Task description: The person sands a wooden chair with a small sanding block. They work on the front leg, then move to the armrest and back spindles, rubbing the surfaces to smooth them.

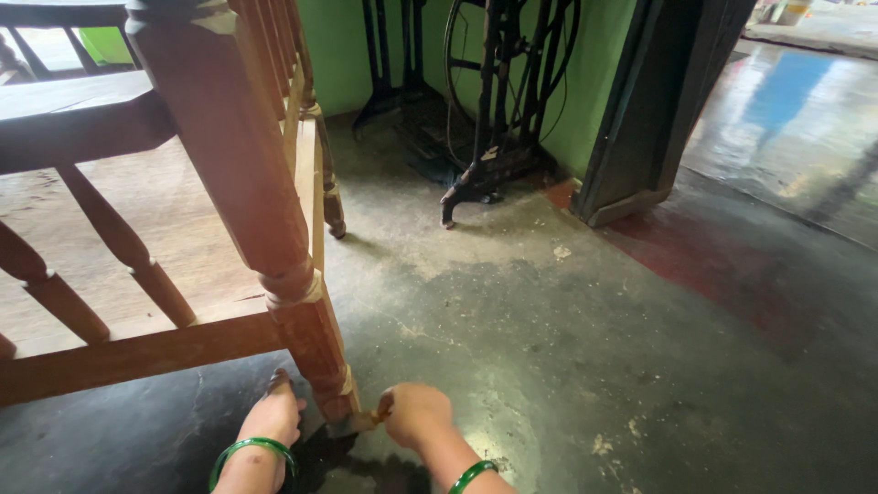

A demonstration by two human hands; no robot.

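Observation:
Both my hands are low on the floor at the foot of a turned wooden leg of a wooden bed frame. My left hand lies to the left of the leg's foot, with its fingers reaching under the lower rail; whether it holds anything is hidden. My right hand is curled into a fist just right of the foot, with its knuckles against the base of the leg. Each wrist carries a green bangle, the left one and the right one. A dark patch lies on the floor between my forearms.
The bed frame, with its spindles and plank top, fills the left. A black iron treadle sewing-machine stand stands against the green wall. A dark door frame opens to a shiny wet floor. Worn concrete floor stretches to the right.

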